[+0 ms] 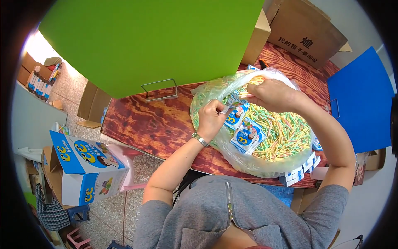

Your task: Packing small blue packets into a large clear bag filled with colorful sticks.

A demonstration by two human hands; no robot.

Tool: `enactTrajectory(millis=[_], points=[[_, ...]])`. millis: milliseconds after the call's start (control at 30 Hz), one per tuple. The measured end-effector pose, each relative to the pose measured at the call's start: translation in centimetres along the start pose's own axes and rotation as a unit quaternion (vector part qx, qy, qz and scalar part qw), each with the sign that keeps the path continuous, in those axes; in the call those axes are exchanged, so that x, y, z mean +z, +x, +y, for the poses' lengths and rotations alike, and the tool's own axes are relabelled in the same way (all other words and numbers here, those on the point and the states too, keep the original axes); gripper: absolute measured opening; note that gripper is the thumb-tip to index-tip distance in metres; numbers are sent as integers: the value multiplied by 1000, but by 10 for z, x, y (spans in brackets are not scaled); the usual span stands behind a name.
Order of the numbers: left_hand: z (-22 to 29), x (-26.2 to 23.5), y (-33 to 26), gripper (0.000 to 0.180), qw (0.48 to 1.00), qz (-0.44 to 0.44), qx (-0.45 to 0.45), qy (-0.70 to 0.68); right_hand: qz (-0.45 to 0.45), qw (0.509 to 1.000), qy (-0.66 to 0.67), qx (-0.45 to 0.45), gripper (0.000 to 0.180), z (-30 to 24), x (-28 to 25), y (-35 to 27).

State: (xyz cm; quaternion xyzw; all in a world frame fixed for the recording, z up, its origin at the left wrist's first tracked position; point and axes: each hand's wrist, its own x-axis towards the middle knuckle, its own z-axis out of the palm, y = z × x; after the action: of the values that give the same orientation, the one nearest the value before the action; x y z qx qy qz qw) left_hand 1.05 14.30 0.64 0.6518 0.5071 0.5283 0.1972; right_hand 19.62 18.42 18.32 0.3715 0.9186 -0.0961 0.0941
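Observation:
A large clear plastic bag (226,154) lies wide open on the table, heaped with thin pastel sticks (286,133) in yellow, green and pink. Over its far part, my right hand (271,94) is closed round a small bunch of these sticks, their ends poking out to the left. At the bag's left side my left hand (210,119) pinches the whitish edge of a small packet (225,109); most of that packet is hidden. Blue-and-white printed packets (248,136) rest on the sticks, just right of my left hand.
The red wood-grain table (141,120) carries a green panel (157,41) at the back and a blue panel (360,99) at the right. Cardboard boxes (304,35) stand behind. Small blue-and-white boxes (296,175) sit by the near edge; a printed carton (89,168) is at the left.

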Motion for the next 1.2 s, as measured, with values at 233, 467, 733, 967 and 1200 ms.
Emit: enactTrajectory(millis=[233, 467, 733, 967, 1200], points=[[0, -6, -1, 24, 999, -22, 28, -13, -63, 998, -18, -18, 33, 14, -3, 19], [3, -8, -3, 22, 997, -32, 72, -3, -174, 983, -56, -26, 36, 13, -9, 33], [15, -16, 1, 31, 993, -43, 101, -33, -132, 986, -105, -15, 29, -13, -26, 29], [12, -16, 4, 30, 990, -101, 75, -64, 101, 992, 31, -73, 41, 0, -2, 16], [-13, -25, -8, 31, 971, -173, 2, -167, 192, 953, 231, -33, 16, 7, 72, 15]])
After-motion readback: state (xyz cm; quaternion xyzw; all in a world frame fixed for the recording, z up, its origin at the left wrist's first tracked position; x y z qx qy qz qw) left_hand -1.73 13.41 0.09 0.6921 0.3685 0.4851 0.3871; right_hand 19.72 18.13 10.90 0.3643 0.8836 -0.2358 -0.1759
